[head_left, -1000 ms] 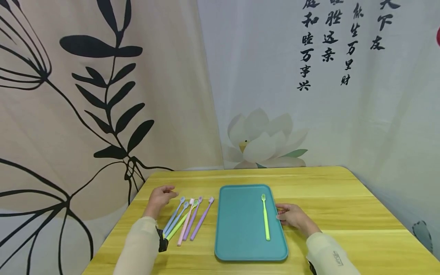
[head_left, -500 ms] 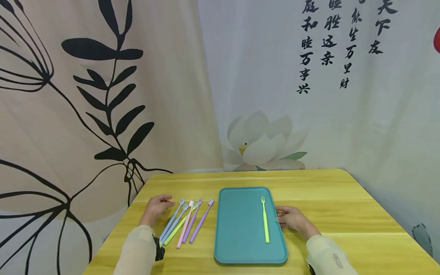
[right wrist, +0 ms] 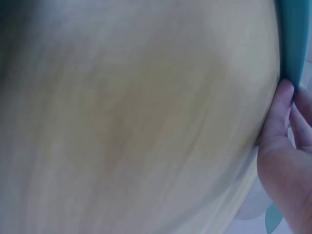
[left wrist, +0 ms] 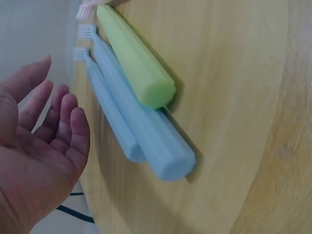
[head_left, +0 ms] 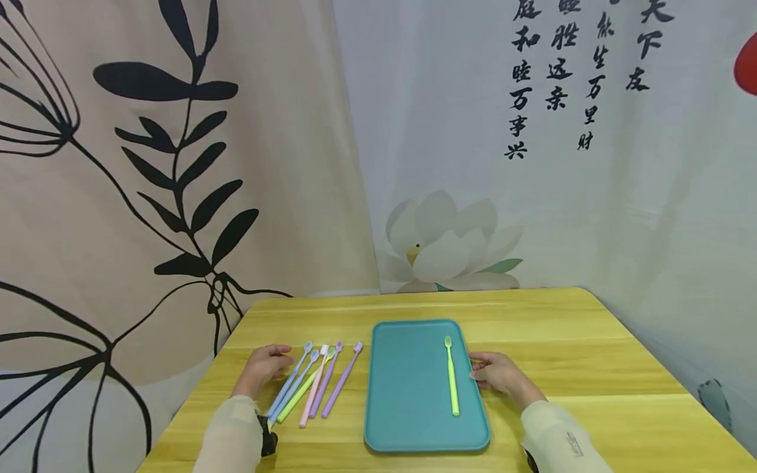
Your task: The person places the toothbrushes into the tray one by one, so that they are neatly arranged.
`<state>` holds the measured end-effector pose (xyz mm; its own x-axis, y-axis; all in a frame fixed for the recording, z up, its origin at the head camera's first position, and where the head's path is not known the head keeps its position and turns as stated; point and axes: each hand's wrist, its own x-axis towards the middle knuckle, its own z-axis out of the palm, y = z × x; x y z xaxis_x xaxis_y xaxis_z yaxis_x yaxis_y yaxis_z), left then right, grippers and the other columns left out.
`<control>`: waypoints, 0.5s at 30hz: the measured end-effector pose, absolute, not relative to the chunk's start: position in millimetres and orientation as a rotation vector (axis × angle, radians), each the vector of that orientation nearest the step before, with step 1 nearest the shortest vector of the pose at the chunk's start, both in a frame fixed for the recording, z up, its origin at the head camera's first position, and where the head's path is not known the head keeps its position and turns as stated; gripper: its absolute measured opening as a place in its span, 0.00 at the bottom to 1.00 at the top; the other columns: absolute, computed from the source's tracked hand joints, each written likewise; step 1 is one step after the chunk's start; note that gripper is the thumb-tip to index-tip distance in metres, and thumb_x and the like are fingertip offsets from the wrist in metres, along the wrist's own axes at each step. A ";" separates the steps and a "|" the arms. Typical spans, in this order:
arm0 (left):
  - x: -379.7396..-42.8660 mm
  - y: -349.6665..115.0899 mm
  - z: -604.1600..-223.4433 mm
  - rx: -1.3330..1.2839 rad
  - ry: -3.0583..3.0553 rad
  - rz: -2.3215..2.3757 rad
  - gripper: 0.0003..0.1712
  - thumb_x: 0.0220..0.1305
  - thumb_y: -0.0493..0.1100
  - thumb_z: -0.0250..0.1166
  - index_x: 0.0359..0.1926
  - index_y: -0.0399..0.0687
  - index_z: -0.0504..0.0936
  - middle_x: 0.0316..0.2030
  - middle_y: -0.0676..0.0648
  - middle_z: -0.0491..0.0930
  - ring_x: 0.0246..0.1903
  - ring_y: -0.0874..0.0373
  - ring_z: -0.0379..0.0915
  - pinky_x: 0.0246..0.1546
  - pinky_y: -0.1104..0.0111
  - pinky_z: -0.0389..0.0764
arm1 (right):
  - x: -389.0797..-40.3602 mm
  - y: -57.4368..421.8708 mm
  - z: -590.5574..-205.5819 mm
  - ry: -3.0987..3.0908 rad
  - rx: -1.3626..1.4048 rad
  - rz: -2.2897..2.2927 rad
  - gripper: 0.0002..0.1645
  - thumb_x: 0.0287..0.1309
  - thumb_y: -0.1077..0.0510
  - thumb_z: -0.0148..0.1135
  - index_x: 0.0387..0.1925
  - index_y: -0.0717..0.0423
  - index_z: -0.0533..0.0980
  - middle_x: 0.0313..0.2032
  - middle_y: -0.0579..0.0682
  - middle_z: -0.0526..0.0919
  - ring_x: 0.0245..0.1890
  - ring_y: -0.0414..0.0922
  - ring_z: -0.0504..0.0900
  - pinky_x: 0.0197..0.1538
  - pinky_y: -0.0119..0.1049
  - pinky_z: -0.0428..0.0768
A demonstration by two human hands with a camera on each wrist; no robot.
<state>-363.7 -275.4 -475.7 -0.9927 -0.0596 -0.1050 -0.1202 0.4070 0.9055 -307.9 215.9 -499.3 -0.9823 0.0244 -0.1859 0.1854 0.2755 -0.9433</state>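
In the head view my left hand (head_left: 264, 370) is beside the left end of a row of toothbrushes, fingers loosely curved and holding nothing. Nearest to it are two blue toothbrushes (left wrist: 141, 114), with a green toothbrush (left wrist: 139, 63) lying over one handle. A pink toothbrush (head_left: 314, 387) and two purple toothbrushes (head_left: 342, 382) lie to their right. At the teal tray's (head_left: 414, 394) right edge, my right hand (head_left: 503, 378) holds the rim between thumb and fingers. One light green toothbrush (head_left: 452, 381) lies lengthwise in the tray, toward its right side.
Everything lies on a yellow wood-grain table (head_left: 562, 341). Behind it hangs a cloth backdrop (head_left: 307, 164) printed with plants, a lotus and dark writing. A dark cable (left wrist: 75, 213) shows beyond the table edge in the left wrist view.
My left hand has drawn back slightly, left and toward me, away from the toothbrush heads. My right hand stays at the tray's edge. The head view has shifted a little.
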 end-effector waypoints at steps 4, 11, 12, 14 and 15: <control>-367.5 -280.8 -479.0 -0.180 2.593 1.638 0.25 0.65 0.37 0.65 0.61 0.31 0.75 0.48 0.40 0.80 0.37 0.53 0.73 0.38 0.64 0.78 | -309.8 215.2 -495.8 2.407 0.185 -1.788 0.31 0.60 0.73 0.62 0.65 0.71 0.68 0.45 0.60 0.77 0.42 0.47 0.78 0.44 0.40 0.83; -366.9 -282.5 -480.9 -0.206 2.579 1.594 0.25 0.65 0.38 0.65 0.61 0.32 0.75 0.47 0.42 0.79 0.37 0.53 0.73 0.37 0.65 0.77 | -307.0 215.2 -492.0 2.396 0.181 -1.776 0.31 0.61 0.73 0.61 0.66 0.71 0.67 0.48 0.61 0.76 0.43 0.48 0.79 0.45 0.41 0.82; -365.9 -282.0 -481.4 -0.211 2.581 1.591 0.25 0.65 0.38 0.65 0.61 0.32 0.75 0.46 0.42 0.79 0.37 0.53 0.73 0.37 0.65 0.77 | -306.3 215.4 -492.3 2.390 0.181 -1.783 0.31 0.60 0.73 0.61 0.66 0.72 0.67 0.47 0.61 0.76 0.43 0.47 0.79 0.45 0.41 0.82; -363.6 -280.6 -481.8 -0.214 2.583 1.585 0.25 0.65 0.38 0.65 0.60 0.31 0.75 0.46 0.42 0.79 0.38 0.53 0.73 0.38 0.64 0.77 | -305.3 216.0 -493.8 2.382 0.183 -1.796 0.31 0.60 0.74 0.61 0.65 0.72 0.67 0.45 0.61 0.76 0.42 0.47 0.78 0.44 0.41 0.83; -362.7 -279.9 -482.2 -0.212 2.582 1.582 0.25 0.65 0.38 0.65 0.60 0.31 0.75 0.46 0.42 0.79 0.38 0.53 0.73 0.38 0.64 0.77 | -304.8 216.5 -494.5 2.378 0.187 -1.802 0.31 0.60 0.74 0.61 0.65 0.73 0.67 0.45 0.60 0.76 0.41 0.47 0.78 0.44 0.40 0.83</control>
